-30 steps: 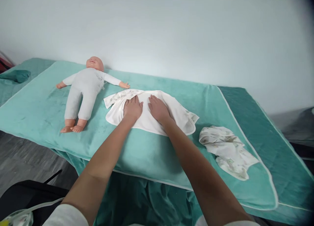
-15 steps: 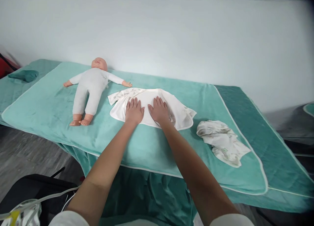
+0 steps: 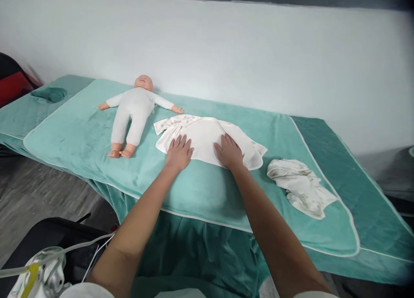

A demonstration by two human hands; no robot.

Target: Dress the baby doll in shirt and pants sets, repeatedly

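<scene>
A white baby shirt (image 3: 204, 136) with small printed sleeves lies spread out on the green bed cover. Flat on its lower left part rests my left hand (image 3: 180, 153), fingers stretched out. My right hand (image 3: 229, 152) lies on the right part of the shirt, fingers extended and palm down. To the left, a baby doll (image 3: 134, 110) in a white suit lies on its back with its arms spread. A crumpled printed baby garment (image 3: 300, 188) sits to the right of the shirt.
The bed has a green cover (image 3: 74, 134) with white piping and a face hole (image 3: 48, 95) at the left end. A white wall (image 3: 226, 56) runs behind it. At lower left stand a black chair (image 3: 54, 231) and a hose (image 3: 80, 245); a red item (image 3: 13, 89) shows at far left.
My hands have moved further apart and nearer the shirt's bottom edge, and the shirt looks smoother between them. The view has shifted slightly left. The doll and the crumpled garment stay in place.
</scene>
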